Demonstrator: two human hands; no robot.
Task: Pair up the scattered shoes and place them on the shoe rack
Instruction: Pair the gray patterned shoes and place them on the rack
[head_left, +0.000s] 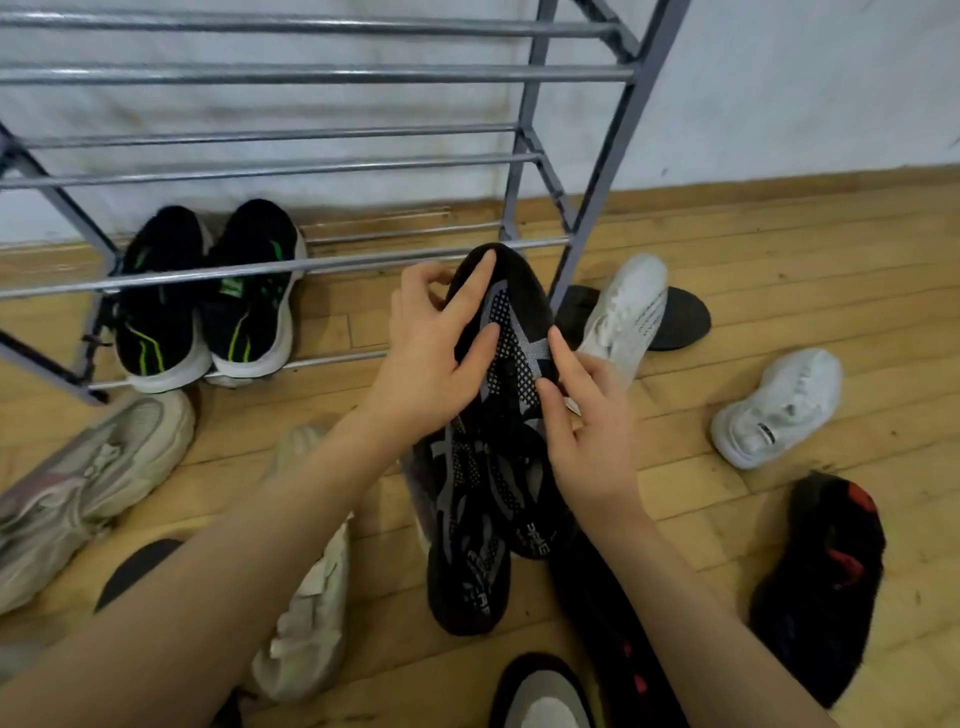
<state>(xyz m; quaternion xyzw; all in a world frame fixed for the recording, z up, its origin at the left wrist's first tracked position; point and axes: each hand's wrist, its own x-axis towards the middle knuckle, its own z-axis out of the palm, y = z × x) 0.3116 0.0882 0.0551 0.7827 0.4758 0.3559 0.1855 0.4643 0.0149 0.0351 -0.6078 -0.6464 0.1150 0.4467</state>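
Observation:
A black-and-grey knit shoe (511, 332) is held up in front of the shoe rack (322, 265), toe pointing at the bottom tier. My left hand (434, 358) grips its left side and my right hand (582, 415) grips its right side. Its matching shoe (467, 551) lies just below, between my forearms. A black-and-green pair (208, 296) stands on the rack's bottom tier at the left.
Loose on the wooden floor are two white shoes (626, 312) (776, 405) at the right, black-and-red shoes (826, 577) (618, 639) at the lower right, beige shoes (88, 483) (311, 613) at the left, and a black-and-grey shoe (540, 696) at the bottom.

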